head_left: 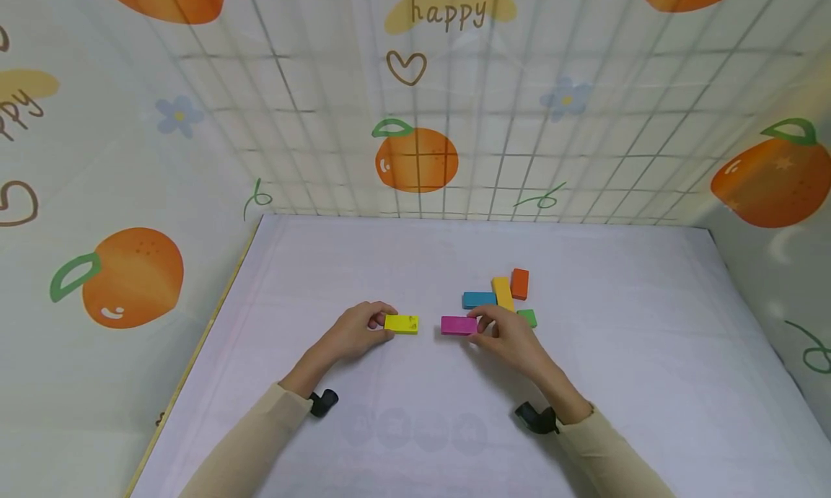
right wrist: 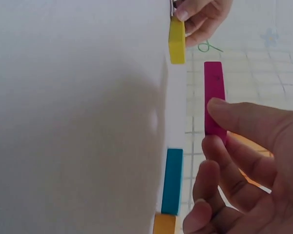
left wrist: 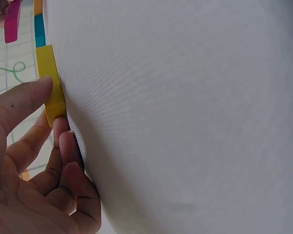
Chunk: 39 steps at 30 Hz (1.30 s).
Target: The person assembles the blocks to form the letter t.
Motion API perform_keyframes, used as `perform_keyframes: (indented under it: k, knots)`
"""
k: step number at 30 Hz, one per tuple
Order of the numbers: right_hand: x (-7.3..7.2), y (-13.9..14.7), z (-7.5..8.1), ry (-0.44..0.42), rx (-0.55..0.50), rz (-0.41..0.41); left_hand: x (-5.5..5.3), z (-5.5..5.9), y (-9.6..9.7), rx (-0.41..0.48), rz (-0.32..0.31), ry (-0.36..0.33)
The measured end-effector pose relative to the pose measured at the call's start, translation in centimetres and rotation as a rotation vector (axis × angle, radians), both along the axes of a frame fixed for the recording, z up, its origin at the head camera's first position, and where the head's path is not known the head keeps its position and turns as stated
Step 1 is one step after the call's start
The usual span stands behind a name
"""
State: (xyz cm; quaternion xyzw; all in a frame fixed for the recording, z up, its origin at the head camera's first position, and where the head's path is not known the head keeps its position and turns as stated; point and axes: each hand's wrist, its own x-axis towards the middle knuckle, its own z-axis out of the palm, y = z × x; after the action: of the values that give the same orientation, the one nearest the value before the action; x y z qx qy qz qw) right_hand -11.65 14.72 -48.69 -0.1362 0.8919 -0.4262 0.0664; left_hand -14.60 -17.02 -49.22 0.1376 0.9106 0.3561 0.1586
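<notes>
My left hand pinches a bright yellow block by its left end, thumb on the near side; in the left wrist view the block lies at the tabletop. A magenta block is pinched by my right hand at its right end. The right wrist view shows this magenta block held above the table surface, thumb across its side. A gap separates the two held blocks, which point toward each other. Just beyond the right hand lies a blue block.
An orange-yellow block touches the blue one's right end. A red-orange block stands behind it, and a green block is partly hidden by the right hand. White cloth covers the table; printed curtains rise around it.
</notes>
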Motion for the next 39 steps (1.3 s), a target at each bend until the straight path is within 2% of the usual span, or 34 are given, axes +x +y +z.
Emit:
perform_keyframes:
  k: [6,19,39]
  knots:
    - [-0.2,-1.2,-0.1,-0.001,0.002,0.024,0.0,-0.1,0.0,-0.003,-0.002,-0.001]
    - [-0.8,-2.8,0.3,-0.035,-0.018,0.024,-0.1,-0.1,-0.1,0.007,-0.002,-0.001]
    - [-1.6,-4.4,-0.9,-0.107,0.043,0.002,-0.2,-0.2,0.0,-0.003,0.008,-0.007]
